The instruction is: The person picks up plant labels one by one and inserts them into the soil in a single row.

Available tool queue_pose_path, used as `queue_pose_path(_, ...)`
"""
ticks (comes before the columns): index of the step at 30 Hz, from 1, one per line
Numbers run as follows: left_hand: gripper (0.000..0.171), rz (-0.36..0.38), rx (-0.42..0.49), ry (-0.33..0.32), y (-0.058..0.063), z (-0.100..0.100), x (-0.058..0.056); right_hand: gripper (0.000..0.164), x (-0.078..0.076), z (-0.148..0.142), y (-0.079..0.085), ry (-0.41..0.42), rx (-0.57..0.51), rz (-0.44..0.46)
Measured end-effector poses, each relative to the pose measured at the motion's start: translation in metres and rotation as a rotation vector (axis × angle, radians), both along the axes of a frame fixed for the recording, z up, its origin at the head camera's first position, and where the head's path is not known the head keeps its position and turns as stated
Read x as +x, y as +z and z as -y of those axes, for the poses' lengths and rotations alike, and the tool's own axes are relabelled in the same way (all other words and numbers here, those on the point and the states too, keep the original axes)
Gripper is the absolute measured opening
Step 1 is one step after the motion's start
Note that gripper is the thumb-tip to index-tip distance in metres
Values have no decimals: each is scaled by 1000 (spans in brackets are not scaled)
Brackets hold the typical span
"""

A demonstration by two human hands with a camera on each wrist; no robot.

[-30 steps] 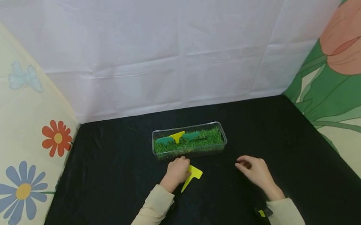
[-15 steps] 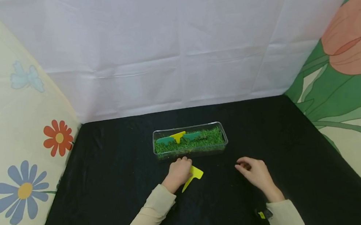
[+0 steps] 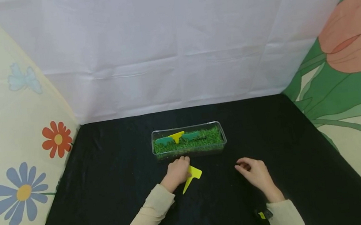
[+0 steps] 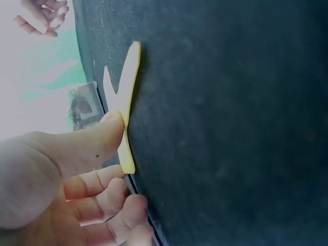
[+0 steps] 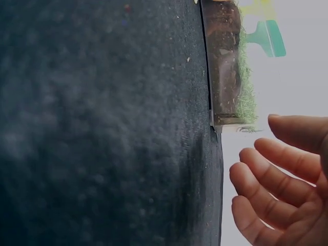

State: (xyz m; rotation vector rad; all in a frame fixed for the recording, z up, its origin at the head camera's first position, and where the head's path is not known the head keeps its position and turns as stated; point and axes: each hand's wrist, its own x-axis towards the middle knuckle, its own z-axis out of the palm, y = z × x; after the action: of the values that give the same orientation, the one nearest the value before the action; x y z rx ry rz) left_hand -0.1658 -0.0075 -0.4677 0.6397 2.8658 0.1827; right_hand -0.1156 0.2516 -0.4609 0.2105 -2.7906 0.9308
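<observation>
In the head view my left hand (image 3: pixel 177 171) is in front of a clear planter box (image 3: pixel 224 141), holding a yellow T-shaped plant label (image 3: pixel 195 172). Its pointed stem (image 3: pixel 186 186) slants down toward me. From the left wrist, the thumb (image 4: pixel 97 143) presses on the yellow label (image 4: pixel 130 72) against the fingers, close over the black cloth. My right hand (image 3: pixel 256 173) hangs to the right of the box with loosely bent fingers (image 5: pixel 277 182) and nothing in it.
Green grass (image 3: pixel 209 138) fills the box. Standing in it are a green label (image 3: pixel 164 140), a yellow label (image 3: pixel 177 137) and another green label (image 3: pixel 191 136). Black cloth (image 3: pixel 116 163) covers the table, with a white sheet (image 3: pixel 173 47) behind and flowered panels at both sides.
The label's pointed tip has swung slightly to the right and toward me in my left hand. Both hands stay nearly in place.
</observation>
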Motion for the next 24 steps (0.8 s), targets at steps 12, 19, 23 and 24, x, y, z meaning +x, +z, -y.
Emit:
queue_pose_path(12, 46, -28, 109, 16, 0, 0, 1, 10, 0, 3, 4, 17, -8, -25)
queue_pose_path(19, 34, -37, 153, 6, 2, 2, 4, 10, -1, 6, 5, 18, -16, -17)
queue_pose_path(23, 31, -47, 167, 2, 2, 2, 4, 9, -1, 8, 6, 23, -11, -17)
queue_pose_path(24, 31, -45, 180, 2, 3, 3, 4, 9, -1, 8, 6, 22, -11, -17)
